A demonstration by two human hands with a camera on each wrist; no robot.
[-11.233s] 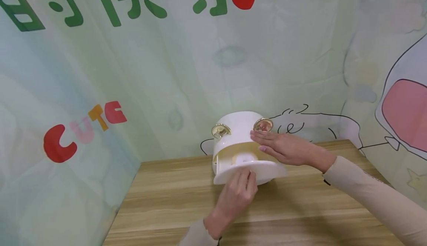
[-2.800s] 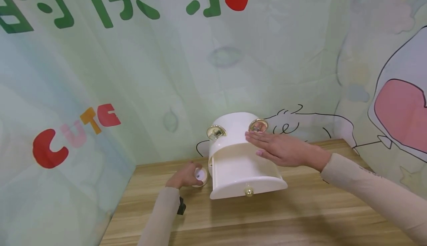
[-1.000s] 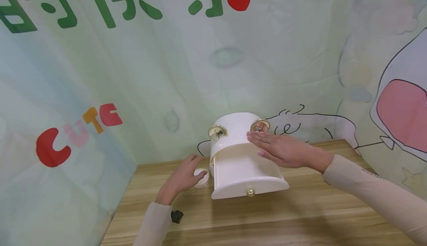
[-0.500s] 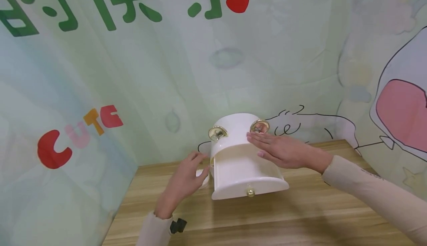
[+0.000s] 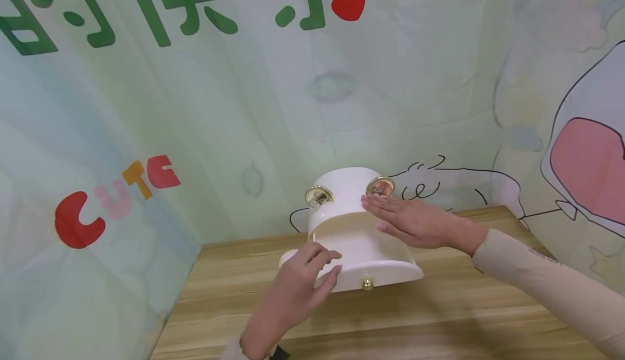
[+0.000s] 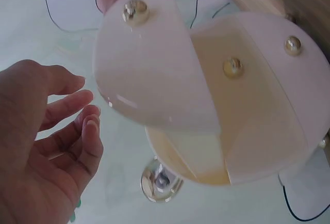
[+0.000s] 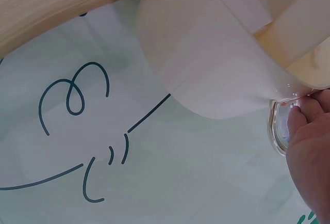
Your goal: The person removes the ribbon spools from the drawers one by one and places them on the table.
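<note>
A white rounded drawer box [image 5: 344, 184] with two gold dish-shaped ears [image 5: 319, 195] stands near the back of the table. Its upper drawer is pulled out, with a gold knob [image 5: 367, 283] on the curved drawer front [image 5: 395, 274]. My left hand [image 5: 290, 289] hovers in front of the drawer's left corner, fingers loosely bent and apart from it in the left wrist view. Flat on the box top beside the right ear, my right hand [image 5: 420, 222] rests with straight fingers. A small round white thing [image 5: 288, 257] lies left of the box, mostly hidden by my left hand.
Wood-patterned tabletop [image 5: 415, 322] extends in front of the box and to both sides. Close behind rises a printed cloth backdrop [image 5: 273, 105] with green characters. In the left wrist view, further gold knobs [image 6: 293, 45] show below the pulled-out drawer.
The drawer has come further out since the earliest frame. My left hand has let go of the round white thing beside the box and moved right, to the drawer front. My right hand stays put.
</note>
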